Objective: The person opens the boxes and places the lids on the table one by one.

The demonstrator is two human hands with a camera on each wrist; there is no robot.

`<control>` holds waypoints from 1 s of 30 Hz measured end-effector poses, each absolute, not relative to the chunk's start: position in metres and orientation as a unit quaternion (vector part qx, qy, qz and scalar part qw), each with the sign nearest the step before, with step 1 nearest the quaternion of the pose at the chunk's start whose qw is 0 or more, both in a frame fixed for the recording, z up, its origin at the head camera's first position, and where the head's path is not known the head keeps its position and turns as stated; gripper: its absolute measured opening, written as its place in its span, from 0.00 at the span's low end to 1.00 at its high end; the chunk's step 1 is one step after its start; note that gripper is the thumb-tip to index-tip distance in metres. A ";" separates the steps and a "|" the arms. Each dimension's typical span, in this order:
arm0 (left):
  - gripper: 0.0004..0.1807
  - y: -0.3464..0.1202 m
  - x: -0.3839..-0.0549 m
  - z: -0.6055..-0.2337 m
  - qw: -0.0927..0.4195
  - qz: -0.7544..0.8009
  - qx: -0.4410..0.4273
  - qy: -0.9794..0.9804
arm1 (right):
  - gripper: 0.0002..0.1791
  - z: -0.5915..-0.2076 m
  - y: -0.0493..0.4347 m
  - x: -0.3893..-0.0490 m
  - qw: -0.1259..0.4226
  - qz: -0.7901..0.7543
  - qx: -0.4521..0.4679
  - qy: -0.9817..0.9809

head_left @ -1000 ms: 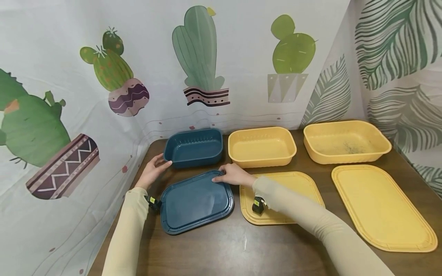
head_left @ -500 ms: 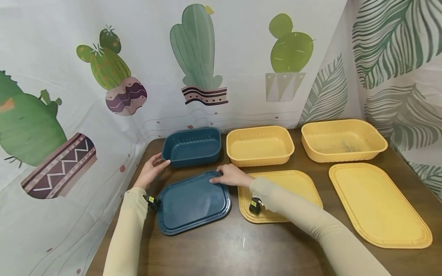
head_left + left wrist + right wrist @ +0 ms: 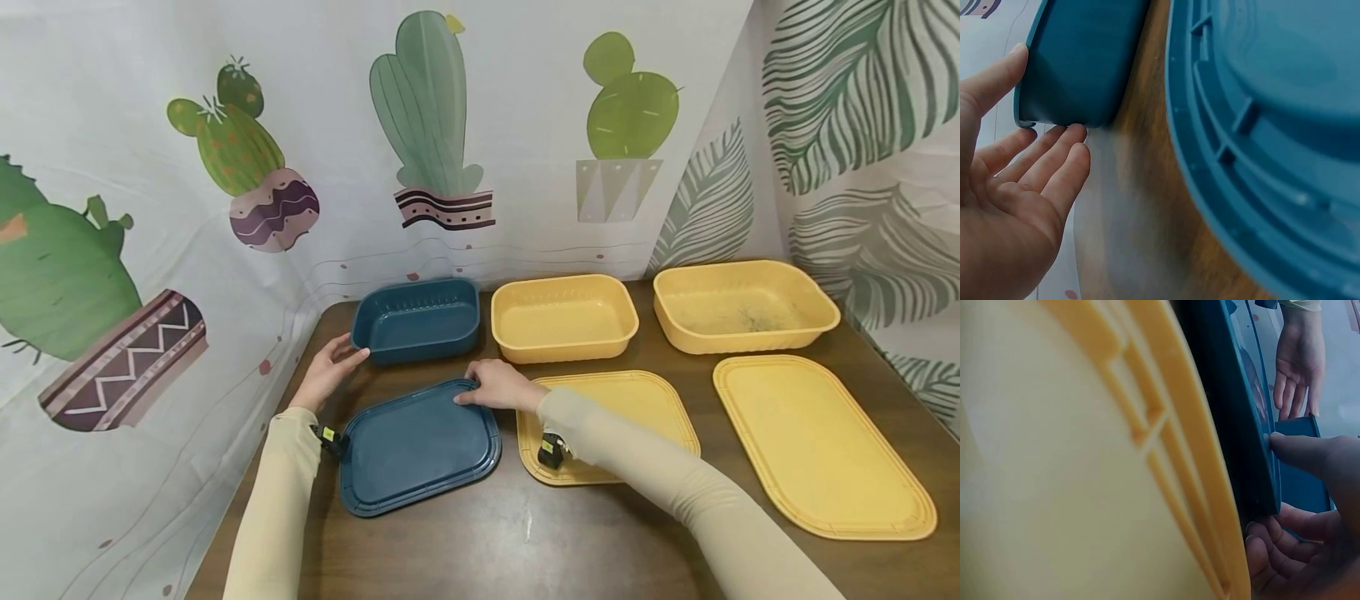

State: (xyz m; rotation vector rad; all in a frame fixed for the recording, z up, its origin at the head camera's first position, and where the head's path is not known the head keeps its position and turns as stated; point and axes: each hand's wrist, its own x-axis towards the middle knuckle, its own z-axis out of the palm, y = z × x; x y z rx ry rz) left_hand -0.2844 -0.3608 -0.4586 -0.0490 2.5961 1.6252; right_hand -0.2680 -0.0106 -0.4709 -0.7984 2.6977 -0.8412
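Observation:
A dark blue rectangular container (image 3: 420, 350) stands upright at the back left. My left hand (image 3: 327, 372) touches its left end; in the left wrist view the thumb meets the rim and the fairly straight fingers (image 3: 1074, 169) rest against the wall. In front of the container lies a matching blue lid (image 3: 420, 446), slightly turned on the table. My right hand (image 3: 501, 385) pinches the lid's far right corner, thumb (image 3: 1297, 450) on top and fingers curled at the edge. The other fingertips are partly hidden by the lid.
A yellow container (image 3: 566, 350) stands right of the blue one, its yellow lid (image 3: 622, 400) partly under my right forearm. Farther right are a larger yellow container (image 3: 742, 340) and a long yellow lid (image 3: 825, 450). A cactus-print cloth (image 3: 525, 100) hangs behind the wooden table (image 3: 525, 542).
The blue lid has shifted slightly towards me, its far edge now farther from the blue container, and my right hand has moved with it. My left hand stays at the container's end.

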 end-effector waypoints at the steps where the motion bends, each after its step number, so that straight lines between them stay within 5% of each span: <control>1: 0.49 -0.361 -0.284 -0.458 0.040 0.531 -0.016 0.846 | 0.27 -0.471 -0.011 -0.268 0.101 -0.283 -0.273 0.914; 17: 0.50 -0.361 -0.284 -0.460 0.036 0.522 -0.026 0.852 | 0.25 -0.466 -0.012 -0.265 0.104 -0.262 -0.285 0.916; 30: 0.41 -0.331 -0.268 -0.445 -0.047 0.371 -0.034 0.927 | 0.16 -0.457 0.003 -0.254 0.073 -0.272 -0.319 0.905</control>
